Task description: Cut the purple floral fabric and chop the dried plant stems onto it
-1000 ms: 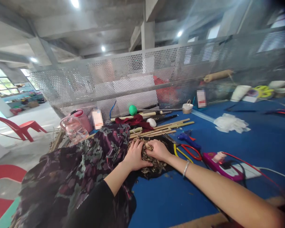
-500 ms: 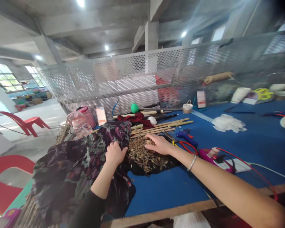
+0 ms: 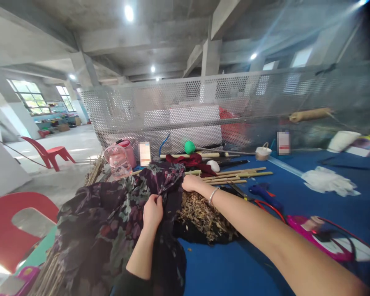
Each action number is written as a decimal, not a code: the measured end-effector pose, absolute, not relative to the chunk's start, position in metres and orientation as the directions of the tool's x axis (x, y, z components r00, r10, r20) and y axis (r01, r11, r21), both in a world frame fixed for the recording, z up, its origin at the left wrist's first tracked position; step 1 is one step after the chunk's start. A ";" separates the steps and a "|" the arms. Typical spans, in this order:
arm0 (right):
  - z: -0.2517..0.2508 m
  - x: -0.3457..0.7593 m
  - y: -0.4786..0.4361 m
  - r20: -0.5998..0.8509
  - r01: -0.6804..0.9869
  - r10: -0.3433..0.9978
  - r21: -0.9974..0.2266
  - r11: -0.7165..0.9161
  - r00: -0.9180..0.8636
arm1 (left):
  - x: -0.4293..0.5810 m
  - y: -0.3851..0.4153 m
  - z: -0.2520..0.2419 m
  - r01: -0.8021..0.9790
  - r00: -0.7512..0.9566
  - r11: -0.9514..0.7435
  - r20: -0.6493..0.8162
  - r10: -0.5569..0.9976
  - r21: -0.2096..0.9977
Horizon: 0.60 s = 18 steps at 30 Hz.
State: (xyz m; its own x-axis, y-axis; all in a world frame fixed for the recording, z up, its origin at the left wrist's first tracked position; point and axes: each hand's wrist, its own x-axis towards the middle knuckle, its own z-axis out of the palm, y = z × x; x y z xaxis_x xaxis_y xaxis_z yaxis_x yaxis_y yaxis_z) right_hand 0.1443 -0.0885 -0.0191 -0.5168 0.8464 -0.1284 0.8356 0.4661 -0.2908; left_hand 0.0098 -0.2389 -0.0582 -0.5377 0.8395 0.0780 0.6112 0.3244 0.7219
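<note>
A dark cloth with a purple and grey-green flower pattern (image 3: 101,230) lies crumpled over the left part of the blue table. My left hand (image 3: 152,211) is closed, pinching a fold of it between thumb and fingers. Farther back, my right hand (image 3: 193,183) is closed at the cloth's right edge, its fingertips partly hidden. Beneath my right wrist is a heap of dry brown plant bits (image 3: 200,213), resting on black material (image 3: 191,235).
Bamboo sticks (image 3: 253,174), a blue glue gun (image 3: 265,196) and a white glove (image 3: 329,181) lie behind and to the right. A pink bag (image 3: 119,160) stands at the back left. Behind the table rises a perforated metal screen (image 3: 126,107). A red chair (image 3: 21,222) is at left.
My right hand has left the dry plant heap and closed at the cloth's edge. My left hand, formerly lying on the cloth, now pinches a fold. The view has shifted.
</note>
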 end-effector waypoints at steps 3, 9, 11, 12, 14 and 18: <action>-0.024 0.138 -0.077 -0.229 0.887 0.879 -0.312 0.341 -0.419 | 0.016 -0.240 -0.057 0.655 -0.442 0.231 0.117 0.890 0.720; -0.017 0.132 -0.073 -0.288 0.828 0.842 -0.484 0.283 -0.456 | 0.028 -0.236 -0.046 0.673 -0.408 0.308 -0.011 0.913 0.673; -0.009 0.125 -0.074 -0.285 0.776 0.819 -0.568 0.274 -0.498 | 0.029 -0.231 -0.040 0.640 -0.430 0.335 -0.039 0.902 0.691; -0.006 0.120 -0.076 -0.276 0.743 0.805 -0.610 0.275 -0.525 | 0.030 -0.228 -0.038 0.639 -0.437 0.343 -0.042 0.898 0.688; 0.001 0.111 -0.079 -0.240 0.665 0.772 -0.686 0.294 -0.588 | 0.033 -0.222 -0.037 0.658 -0.460 0.378 -0.050 0.887 0.652; 0.001 0.101 -0.088 -0.127 0.537 0.704 -0.743 0.399 -0.699 | 0.029 -0.212 -0.046 0.602 -0.546 0.433 -0.049 0.836 0.670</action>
State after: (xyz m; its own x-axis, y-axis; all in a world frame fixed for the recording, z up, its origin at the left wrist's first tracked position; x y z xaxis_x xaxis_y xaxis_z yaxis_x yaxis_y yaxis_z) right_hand 0.1010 -0.0878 0.0012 -0.6992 0.7036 -0.1272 0.5371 0.3994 -0.7429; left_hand 0.0286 -0.2122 -0.0456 -0.5465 0.8360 -0.0494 0.6023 0.4333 0.6704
